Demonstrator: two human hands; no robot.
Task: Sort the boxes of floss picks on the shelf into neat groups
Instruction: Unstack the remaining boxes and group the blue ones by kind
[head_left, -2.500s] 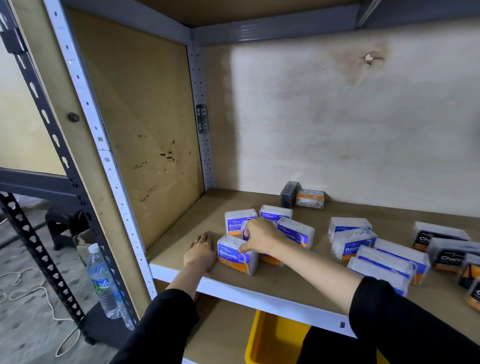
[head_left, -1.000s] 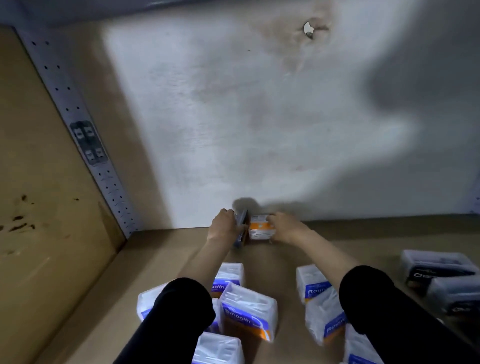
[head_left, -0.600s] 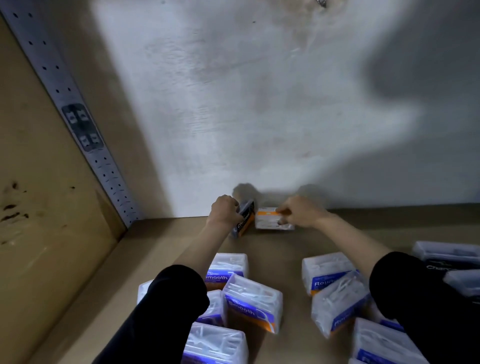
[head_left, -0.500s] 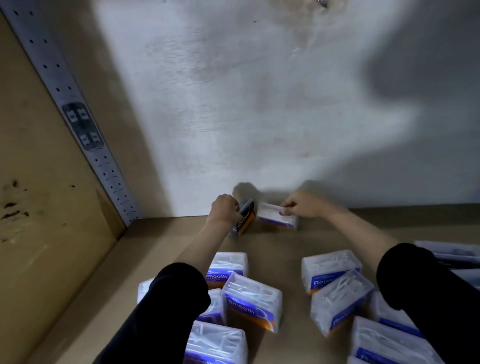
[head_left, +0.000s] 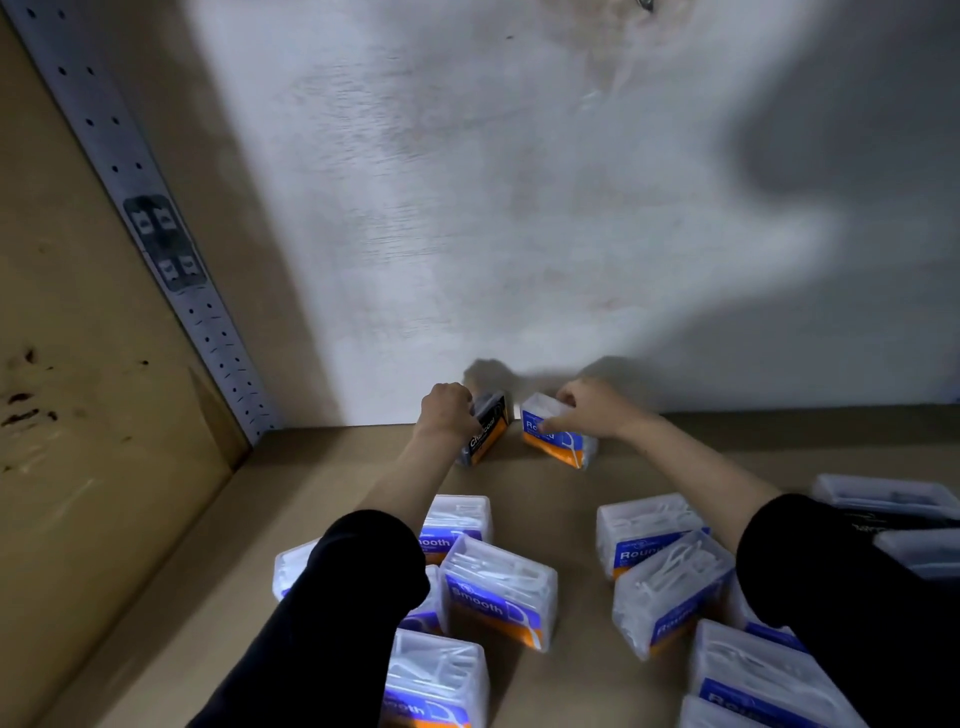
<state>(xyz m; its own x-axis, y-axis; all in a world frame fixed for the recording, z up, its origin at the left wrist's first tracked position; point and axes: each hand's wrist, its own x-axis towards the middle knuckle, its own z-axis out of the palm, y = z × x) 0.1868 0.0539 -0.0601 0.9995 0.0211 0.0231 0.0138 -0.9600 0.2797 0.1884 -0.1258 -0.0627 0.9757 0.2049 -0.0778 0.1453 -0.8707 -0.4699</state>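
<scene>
At the back of the shelf (head_left: 291, 493), against the wall, my left hand (head_left: 448, 411) grips a black "Charcoal" box (head_left: 487, 430) stood on end. Beside it my right hand (head_left: 592, 410) holds a blue "Round" box (head_left: 554, 442), tilted with its label facing me. Nearer me lie several blue "Smooth" boxes (head_left: 498, 592) on the left and several blue "Round" boxes (head_left: 670, 597) on the right. Black-label boxes (head_left: 883, 493) sit at the right edge.
The white back wall (head_left: 519, 234) stands right behind both hands. A perforated metal upright (head_left: 156, 239) and a brown side panel (head_left: 78, 389) close off the left. Bare shelf board lies left of the "Smooth" boxes.
Both hands reached from the front boxes to the two boxes at the back wall. My right hand has turned its box so the blue "Round" label faces up; the left holds the black box.
</scene>
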